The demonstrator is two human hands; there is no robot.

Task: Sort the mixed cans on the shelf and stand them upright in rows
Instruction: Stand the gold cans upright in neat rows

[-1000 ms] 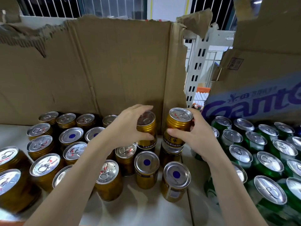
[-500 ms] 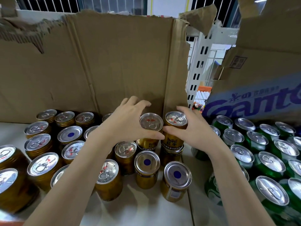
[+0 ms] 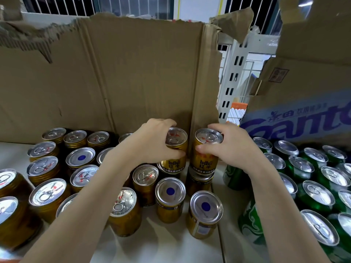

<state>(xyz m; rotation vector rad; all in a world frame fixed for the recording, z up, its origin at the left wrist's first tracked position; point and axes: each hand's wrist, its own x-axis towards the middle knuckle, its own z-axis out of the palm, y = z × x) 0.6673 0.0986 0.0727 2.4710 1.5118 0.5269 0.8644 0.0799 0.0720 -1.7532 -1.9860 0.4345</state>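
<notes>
Two gold Red Bull cans stand side by side as a second layer on top of other gold cans, close to the cardboard wall. My left hand (image 3: 152, 143) grips the left stacked can (image 3: 175, 154) round its top. My right hand (image 3: 231, 147) grips the right stacked can (image 3: 204, 158) near its rim. Several gold cans (image 3: 79, 158) stand upright on the white shelf (image 3: 171, 243) to the left and in front, some with the pull-tab up, some bottom up with a blue dot. Several green cans (image 3: 313, 194) stand upright at the right.
A torn brown cardboard box wall (image 3: 123, 76) rises behind the gold cans. A box with blue lettering (image 3: 296, 120) stands behind the green cans. A white perforated shelf upright (image 3: 231, 86) shows through the gap between them.
Both hands have lowered their gold cans and pushed them back towards the cardboard wall, onto the cans beneath. The two cans now stand closer together.
</notes>
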